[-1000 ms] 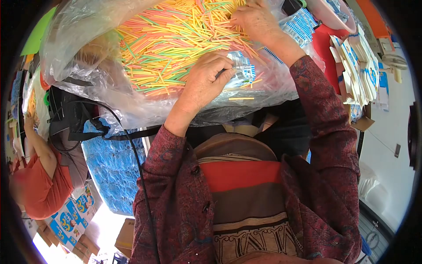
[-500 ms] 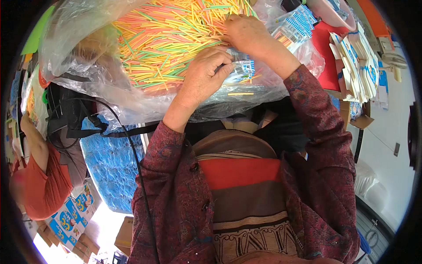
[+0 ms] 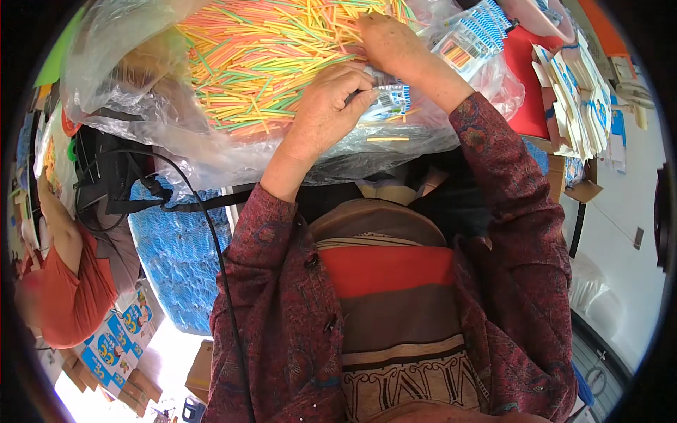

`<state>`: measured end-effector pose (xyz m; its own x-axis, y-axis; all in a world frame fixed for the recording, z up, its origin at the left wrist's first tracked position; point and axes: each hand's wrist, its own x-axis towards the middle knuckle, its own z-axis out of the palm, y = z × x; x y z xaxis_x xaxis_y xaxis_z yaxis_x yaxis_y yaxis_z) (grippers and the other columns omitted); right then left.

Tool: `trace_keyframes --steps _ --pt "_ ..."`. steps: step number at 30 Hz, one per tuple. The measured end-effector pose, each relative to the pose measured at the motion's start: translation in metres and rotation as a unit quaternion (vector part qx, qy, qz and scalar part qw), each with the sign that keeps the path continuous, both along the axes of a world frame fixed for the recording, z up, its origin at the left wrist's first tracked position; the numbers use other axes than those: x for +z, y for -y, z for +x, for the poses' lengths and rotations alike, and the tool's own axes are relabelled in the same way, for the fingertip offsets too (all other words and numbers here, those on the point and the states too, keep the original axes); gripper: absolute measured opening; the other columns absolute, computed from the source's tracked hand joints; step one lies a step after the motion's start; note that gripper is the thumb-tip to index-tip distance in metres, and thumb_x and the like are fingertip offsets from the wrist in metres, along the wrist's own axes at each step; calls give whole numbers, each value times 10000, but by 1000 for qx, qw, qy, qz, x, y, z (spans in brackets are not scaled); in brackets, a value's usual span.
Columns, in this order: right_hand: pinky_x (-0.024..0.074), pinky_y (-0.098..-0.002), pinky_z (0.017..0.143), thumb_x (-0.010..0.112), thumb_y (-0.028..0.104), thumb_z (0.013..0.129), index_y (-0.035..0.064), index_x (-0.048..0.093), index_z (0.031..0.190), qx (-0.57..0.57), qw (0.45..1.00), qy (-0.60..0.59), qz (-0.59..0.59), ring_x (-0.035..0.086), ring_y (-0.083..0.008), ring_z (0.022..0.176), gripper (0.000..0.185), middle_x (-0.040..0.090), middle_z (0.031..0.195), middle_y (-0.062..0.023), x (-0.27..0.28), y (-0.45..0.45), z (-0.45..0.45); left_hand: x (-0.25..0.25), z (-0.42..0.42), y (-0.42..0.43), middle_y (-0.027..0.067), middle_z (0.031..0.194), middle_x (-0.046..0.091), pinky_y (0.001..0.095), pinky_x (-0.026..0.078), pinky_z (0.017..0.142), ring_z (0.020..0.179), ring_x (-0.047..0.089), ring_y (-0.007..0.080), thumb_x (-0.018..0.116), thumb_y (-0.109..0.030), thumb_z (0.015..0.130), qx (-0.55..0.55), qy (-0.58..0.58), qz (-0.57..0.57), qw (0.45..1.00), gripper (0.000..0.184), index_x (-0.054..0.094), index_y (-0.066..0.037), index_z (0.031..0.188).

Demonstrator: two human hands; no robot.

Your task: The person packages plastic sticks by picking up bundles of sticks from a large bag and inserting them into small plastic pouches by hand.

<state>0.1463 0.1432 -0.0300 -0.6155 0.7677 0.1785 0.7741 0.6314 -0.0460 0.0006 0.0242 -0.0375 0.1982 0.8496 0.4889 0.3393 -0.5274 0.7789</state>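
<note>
Right hand (image 3: 389, 44) closer; left-pinched packet (image 3: 393, 102)

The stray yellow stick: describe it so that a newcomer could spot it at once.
Find the big heap of coloured sticks on clear plastic at the top. Move to the packet in the person's left hand; just below it in the picture lies the yellow stick. Unlike the heaped sticks, it lies alone, level, near the plastic's front edge.
</note>
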Motion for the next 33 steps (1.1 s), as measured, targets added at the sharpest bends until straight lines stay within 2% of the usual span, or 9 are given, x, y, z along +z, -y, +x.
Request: trace_keyframes --steps 5,8,17,20,25,28,29,31,33 --pt "533 -419 823 633 166 895 -6 579 1010 -58 992 -76 -87 654 -334 955 213 652 1023 -182 3 -11 10 1 0 1 94 859 648 368 490 797 869 624 284 699 -91 799 -1 1 -22 1000 124 596 -23 802" --pt "486 -400 752 569 107 865 14 614 994 -109 953 -247 -137 621 -311 856 165 660 931 -158 -2 -14 14 0 1 0 90 855 649 362 493 793 865 628 278 701 -86 797 -1 3 -13 1000 123 598 -21 802" --pt "481 -338 678 574 140 936 -2 567 1078 -19 877 -464 -123 623 -201 811 201 622 835 -166 -4 -14 17 2 0 1 94 864 660 361 495 806 885 631 276 707 -85 797 -2 7 -20 1000 119 609 -19 807" --pt "489 -312 699 565 143 954 22 575 1108 -23 759 -604 -241 592 -146 813 197 627 873 -101 21 10 10 2 0 1 95 880 665 358 495 825 909 633 278 709 -82 806 -2 2 -7 1000 108 619 -22 818" --pt "487 -257 710 536 120 974 56 576 1143 -43 913 -405 -20 575 -108 799 185 608 873 -33 -22 5 9 0 0 3 90 879 670 359 495 852 933 639 264 704 -79 831 17 18 9 1000 99 627 -20 817" --pt "511 -257 724 533 151 991 89 575 1115 -44 711 -651 -263 611 -125 805 145 609 854 -28 -6 5 3 3 -5 6 87 959 679 375 494 878 977 638 244 709 -64 841 35 93 -23 995 86 634 -24 846" --pt "511 -257 724 533 151 991 89 575 1115 -44 711 -652 -260 611 -125 805 145 609 854 -28 2 8 5 5 -4 8 87 959 679 375 494 878 977 638 244 709 -64 841 34 92 -21 995 86 634 -24 846" --pt "529 -279 722 549 193 990 87 569 1085 87 549 -742 -375 626 -145 816 144 612 848 -35 17 17 12 13 -2 17 86 1033 664 383 470 927 1023 618 232 655 -75 883 59 205 -138 967 59 628 -28 907" --pt "538 -290 721 557 214 989 86 565 1070 152 453 -770 -422 633 -155 822 152 614 845 -39 29 17 15 20 0 15 86 1069 656 387 458 951 1046 609 226 627 -81 905 71 257 -194 944 60 624 -30 937"
